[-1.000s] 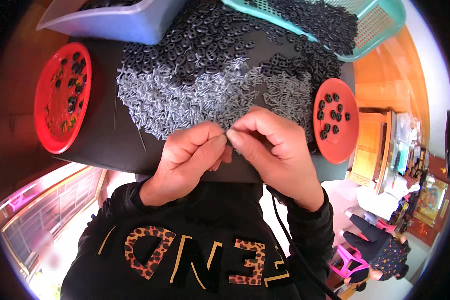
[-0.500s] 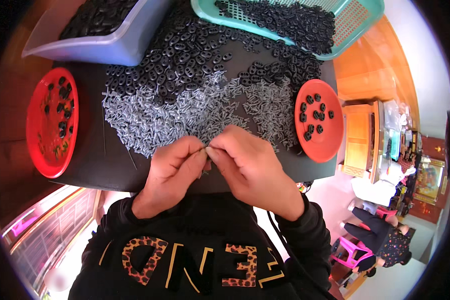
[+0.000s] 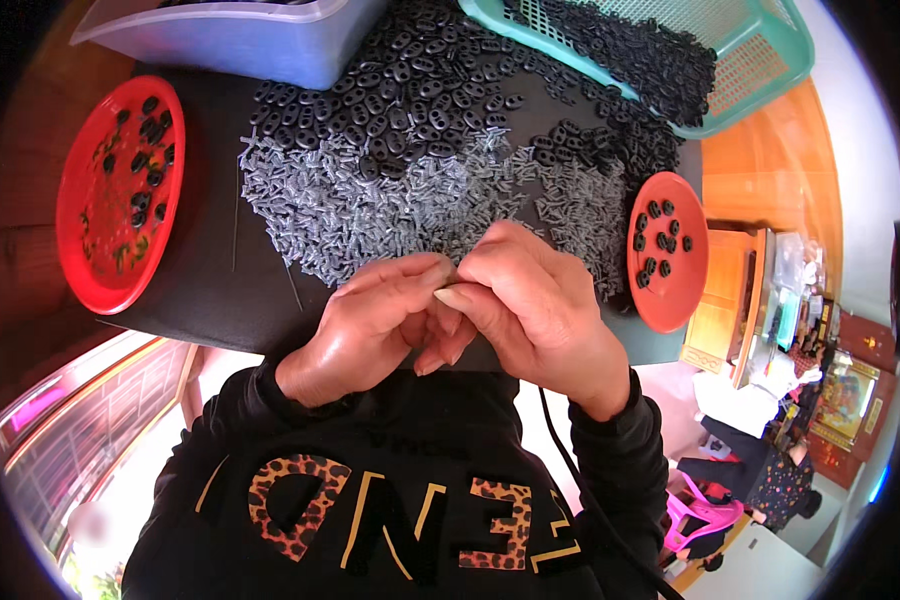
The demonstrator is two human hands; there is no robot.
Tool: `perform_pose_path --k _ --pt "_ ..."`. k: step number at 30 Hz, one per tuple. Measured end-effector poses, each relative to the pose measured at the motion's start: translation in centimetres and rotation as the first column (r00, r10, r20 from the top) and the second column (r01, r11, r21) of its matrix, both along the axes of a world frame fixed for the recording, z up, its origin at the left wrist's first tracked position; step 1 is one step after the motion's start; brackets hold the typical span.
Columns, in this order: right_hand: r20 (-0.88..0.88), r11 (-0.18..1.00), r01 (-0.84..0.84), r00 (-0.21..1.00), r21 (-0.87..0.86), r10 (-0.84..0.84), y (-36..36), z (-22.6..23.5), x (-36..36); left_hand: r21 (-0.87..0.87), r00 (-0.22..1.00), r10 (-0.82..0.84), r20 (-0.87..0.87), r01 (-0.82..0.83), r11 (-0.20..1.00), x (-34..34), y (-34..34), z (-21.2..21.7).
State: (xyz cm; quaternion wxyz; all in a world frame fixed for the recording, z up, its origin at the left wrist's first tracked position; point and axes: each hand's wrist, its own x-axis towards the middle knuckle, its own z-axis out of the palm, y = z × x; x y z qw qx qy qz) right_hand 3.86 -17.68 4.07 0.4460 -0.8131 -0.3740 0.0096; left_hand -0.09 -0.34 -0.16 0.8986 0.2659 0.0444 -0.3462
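My left hand (image 3: 365,325) and my right hand (image 3: 540,305) meet fingertip to fingertip above the near edge of the dark table. My right thumb and forefinger are pinched together. The left fingers are curled, with their lower tips showing beneath the right thumb. Whatever lies between the fingertips is too small and hidden to name. Just beyond my hands spreads a heap of small grey spring-like pieces (image 3: 340,215). Behind it lie many black oval two-hole pieces (image 3: 400,75), resembling cord-lock parts.
At the left, a red plate (image 3: 80,225) holds several black pieces; another red plate (image 3: 670,300) at the right does too. A clear bluish tub (image 3: 305,50) and a green mesh basket (image 3: 785,75) stand at the back. A person (image 3: 775,490) is beyond the table.
The whole view has shifted, so the table's things sit differently in it. My left hand's lower fingers now show more, less tightly folded. Both hands stay together at the fingertips.
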Motion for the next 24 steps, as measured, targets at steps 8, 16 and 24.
perform_pose_path --k 8,16,24 --pt "-0.063 0.987 0.095 0.993 -0.129 -0.103 -0.3 0.8 -1.4 0.563 0.776 -0.113 0.620 -0.341 0.753 -0.5 0.0 0.6" --pt "-0.029 0.967 0.093 0.994 -0.237 -0.103 -2.3 1.2 -0.8 0.592 0.821 -0.103 0.562 -0.312 0.743 -0.6 0.3 0.6" --pt "0.141 0.783 0.349 0.935 -0.514 -0.324 -6.8 -1.9 4.0 0.511 0.841 -0.059 0.538 -0.271 0.816 -0.6 0.8 -0.4"
